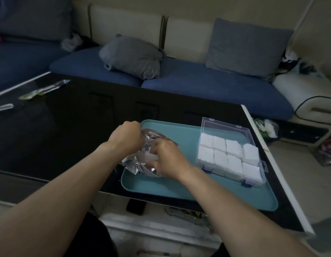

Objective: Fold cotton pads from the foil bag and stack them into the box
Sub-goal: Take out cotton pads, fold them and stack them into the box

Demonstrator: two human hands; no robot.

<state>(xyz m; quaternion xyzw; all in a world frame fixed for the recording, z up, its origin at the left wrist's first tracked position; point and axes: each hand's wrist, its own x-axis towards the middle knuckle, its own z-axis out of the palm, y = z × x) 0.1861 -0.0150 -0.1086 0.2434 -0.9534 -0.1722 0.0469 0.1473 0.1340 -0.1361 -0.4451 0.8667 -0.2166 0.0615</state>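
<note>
Now left hand (126,137) grips foil bag (140,164) edge; right hand (167,160) pinches pad inside.

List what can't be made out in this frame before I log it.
- Head view: the mouth of the foil bag and how many pads remain inside, hidden by both hands.
- Fingertips of the right hand, curled into the bag and out of sight; something white shows by them.
- What the left hand pinches, masked by its knuckles.
- Stack depth in the clear box: only top pads show.
- Packets on the table's far left: dark, too small.
</note>
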